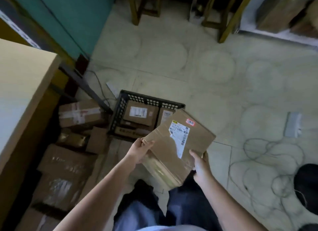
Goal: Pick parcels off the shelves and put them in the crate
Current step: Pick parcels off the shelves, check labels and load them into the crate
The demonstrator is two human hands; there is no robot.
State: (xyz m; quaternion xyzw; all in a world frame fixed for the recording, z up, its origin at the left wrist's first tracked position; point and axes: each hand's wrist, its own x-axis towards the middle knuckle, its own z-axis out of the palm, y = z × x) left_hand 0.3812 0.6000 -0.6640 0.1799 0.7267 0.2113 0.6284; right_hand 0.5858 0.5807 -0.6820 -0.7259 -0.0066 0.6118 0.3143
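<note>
Person holds a flat cardboard parcel (179, 144) in both hands, centre of frame, tilted, label side up. Left hand (140, 150) grips its left corner, thumb curled over the top edge. Right hand (201, 167) grips the lower right edge, thumb on top, fingers wrapped underneath. White shipping label (179, 130) and small red sticker (190, 122) sit on the parcel's upper face.

Black plastic crate (120, 107) is on the floor just above the parcel in frame; the parcel's far corner overlaps the crate's right rim. Crate already has boxes (140, 114) inside.

Lower left: more cardboard boxes (65, 162) stacked low at the shelf. Grey mailer (293, 125) lies on tile floor (223, 76), right side.
</note>
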